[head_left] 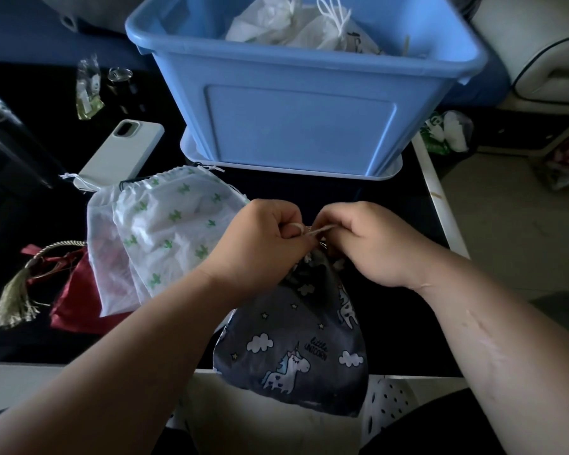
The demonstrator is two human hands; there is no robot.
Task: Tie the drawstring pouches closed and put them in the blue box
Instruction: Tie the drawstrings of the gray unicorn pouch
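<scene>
Black bench [391,192] in dim light. Beyond the left hand [266,238] and right hand [368,244], a blue box [303,126] with white pouches [309,27] inside. Directly under both hands and hanging past the near bench edge, a dark grey unicorn pouch [293,349], neck gathered. Left of the left hand, two overlapping white cactus-print pouches [171,231]; further left, a red pouch [76,303] with a tassel [14,303]. Beyond those, a phone [122,152], face down. Both hands curled, knuckles close, each pinching the pale cord [322,228] at the unicorn pouch's neck.
</scene>
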